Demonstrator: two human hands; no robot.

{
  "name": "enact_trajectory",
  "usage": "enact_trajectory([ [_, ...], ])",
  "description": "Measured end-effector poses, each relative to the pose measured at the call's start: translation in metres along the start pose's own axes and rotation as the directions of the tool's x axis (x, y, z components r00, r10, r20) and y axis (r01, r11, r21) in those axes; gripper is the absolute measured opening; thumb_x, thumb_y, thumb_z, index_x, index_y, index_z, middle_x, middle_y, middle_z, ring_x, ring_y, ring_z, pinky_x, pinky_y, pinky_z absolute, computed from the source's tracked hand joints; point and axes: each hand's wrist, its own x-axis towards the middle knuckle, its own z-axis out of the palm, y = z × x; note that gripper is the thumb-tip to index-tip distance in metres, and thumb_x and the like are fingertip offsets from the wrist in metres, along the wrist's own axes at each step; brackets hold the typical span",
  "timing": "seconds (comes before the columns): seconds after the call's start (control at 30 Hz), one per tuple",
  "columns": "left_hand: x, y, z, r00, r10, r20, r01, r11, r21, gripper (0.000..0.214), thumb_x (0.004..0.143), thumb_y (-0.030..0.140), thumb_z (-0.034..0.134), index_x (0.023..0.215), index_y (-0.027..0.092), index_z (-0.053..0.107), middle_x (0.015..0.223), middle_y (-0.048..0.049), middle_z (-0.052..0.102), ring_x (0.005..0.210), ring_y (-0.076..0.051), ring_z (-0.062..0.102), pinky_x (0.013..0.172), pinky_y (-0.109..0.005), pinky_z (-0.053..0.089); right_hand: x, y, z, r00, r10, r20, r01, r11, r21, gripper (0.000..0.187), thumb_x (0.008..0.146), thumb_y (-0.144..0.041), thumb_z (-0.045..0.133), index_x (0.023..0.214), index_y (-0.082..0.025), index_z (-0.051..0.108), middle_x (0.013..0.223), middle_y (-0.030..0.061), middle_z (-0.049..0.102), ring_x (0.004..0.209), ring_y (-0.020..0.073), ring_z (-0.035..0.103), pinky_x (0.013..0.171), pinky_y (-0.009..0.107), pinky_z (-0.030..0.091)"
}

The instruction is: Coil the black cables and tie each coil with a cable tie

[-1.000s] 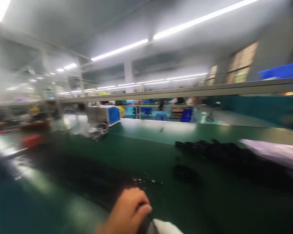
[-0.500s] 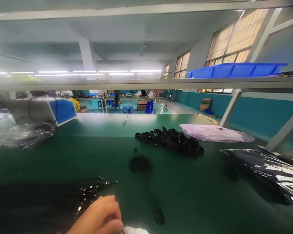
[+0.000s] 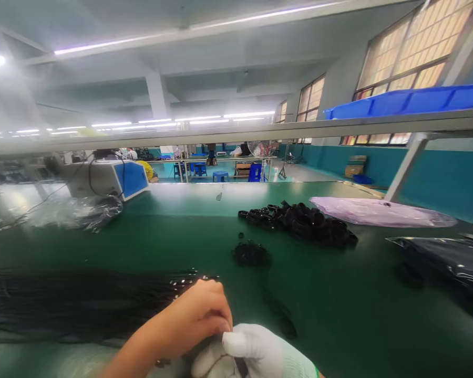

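My bare left hand (image 3: 205,310) is closed in a pinch low in the middle of the head view, its fingertips meeting my right hand. A white knitted glove covers my right hand (image 3: 256,349), whose fingers are curled together. Between the gloved fingers shows a small dark piece, too hidden to name. To the left of my hands lies a bundle of long thin black strands (image 3: 82,296) with shiny tips, beside my left wrist. Beyond my hands sits a small clump of black parts (image 3: 252,254), with a dark loop-like strand (image 3: 281,315) nearer to me.
A heap of black rings (image 3: 303,223) lies farther back on the green table (image 3: 173,241). Pinkish plastic bag (image 3: 378,211) and black glossy bag (image 3: 437,257) lie right. Clear plastic (image 3: 82,212) and a blue-fronted machine (image 3: 130,178) stand left. A shelf (image 3: 236,128) with a blue tray (image 3: 410,102) crosses above.
The view has shifted, so the table's things appear farther right. My left hand appears higher and farther right, and the gloved right hand has come much further into view against it.
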Motion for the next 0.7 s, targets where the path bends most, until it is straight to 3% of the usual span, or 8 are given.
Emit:
enact_trajectory([
  [0.17,-0.006,-0.006,-0.007,0.998,0.046,-0.040,-0.048,0.997,-0.063,0.021,0.086,0.021,0.054,0.075,0.027,0.071,0.079,0.0026,0.061,0.084,-0.015,0.053,0.084,-0.025,0.036,0.008,0.001,0.001,0.996,0.044,0.080,-0.046,0.999,0.026,0.037,0.084,-0.027,0.048,0.100,0.000,0.067,0.088,0.0116,0.069,0.084,0.0123,0.061,0.080,0.020,0.038],
  [0.3,-0.003,-0.012,-0.006,0.997,0.063,-0.052,-0.068,0.994,-0.081,0.013,0.083,0.020,0.061,0.076,0.023,0.072,0.079,0.0020,0.062,0.084,-0.014,0.053,0.084,-0.024,0.035,0.014,-0.003,-0.002,0.997,0.082,0.000,-0.081,0.994,-0.068,0.033,0.072,-0.016,0.059,0.100,-0.002,0.069,0.091,0.0111,0.070,0.084,0.0156,0.060,0.081,0.025,0.039],
  [0.37,0.002,-0.016,0.001,0.993,0.054,-0.106,-0.063,0.994,-0.084,0.015,0.084,0.022,0.059,0.075,0.022,0.071,0.078,0.0019,0.062,0.082,-0.014,0.054,0.083,-0.024,0.035,0.016,-0.005,-0.003,0.999,0.049,-0.022,-0.050,0.995,-0.090,0.029,0.074,-0.018,0.061,0.097,-0.001,0.070,0.088,0.0114,0.071,0.080,0.0157,0.061,0.076,0.025,0.040],
  [0.47,0.008,-0.032,0.020,0.981,0.021,-0.192,-0.038,0.996,-0.084,0.026,0.091,0.027,0.046,0.083,0.020,0.070,0.083,-0.0008,0.066,0.081,-0.015,0.057,0.078,-0.024,0.039,0.013,-0.011,-0.005,0.997,-0.076,0.008,0.075,0.993,0.087,0.036,0.080,-0.034,0.063,0.092,-0.001,0.069,0.083,0.0133,0.071,0.072,0.0165,0.064,0.065,0.025,0.043],
  [0.57,0.004,-0.059,0.037,0.960,-0.178,-0.217,0.207,0.971,0.116,0.030,0.093,0.025,0.036,0.093,0.021,0.066,0.096,-0.0038,0.069,0.088,-0.018,0.062,0.075,-0.026,0.042,0.004,-0.028,-0.007,0.979,-0.204,-0.021,0.200,0.929,0.312,0.040,0.080,-0.044,0.065,0.098,-0.008,0.067,0.082,0.0094,0.071,0.073,0.0177,0.067,0.064,0.027,0.046],
  [0.63,-0.003,-0.079,0.044,0.889,-0.346,-0.301,0.436,0.840,0.322,0.032,0.092,0.021,0.033,0.093,0.022,0.065,0.099,-0.0040,0.070,0.089,-0.021,0.064,0.076,-0.029,0.043,-0.003,-0.045,-0.008,0.964,-0.257,-0.063,0.262,0.895,0.362,0.040,0.080,-0.045,0.065,0.106,-0.014,0.063,0.082,0.0042,0.068,0.073,0.0185,0.067,0.066,0.033,0.049],
  [0.7,-0.013,-0.095,0.051,0.844,-0.356,-0.401,0.520,0.724,0.453,0.035,0.092,0.019,0.031,0.093,0.022,0.066,0.096,-0.0043,0.071,0.089,-0.022,0.065,0.077,-0.033,0.045,-0.010,-0.062,-0.008,0.952,-0.290,-0.100,0.305,0.868,0.392,0.035,0.080,-0.042,0.067,0.103,-0.016,0.062,0.075,-0.0016,0.063,0.068,0.0157,0.063,0.063,0.033,0.048],
])
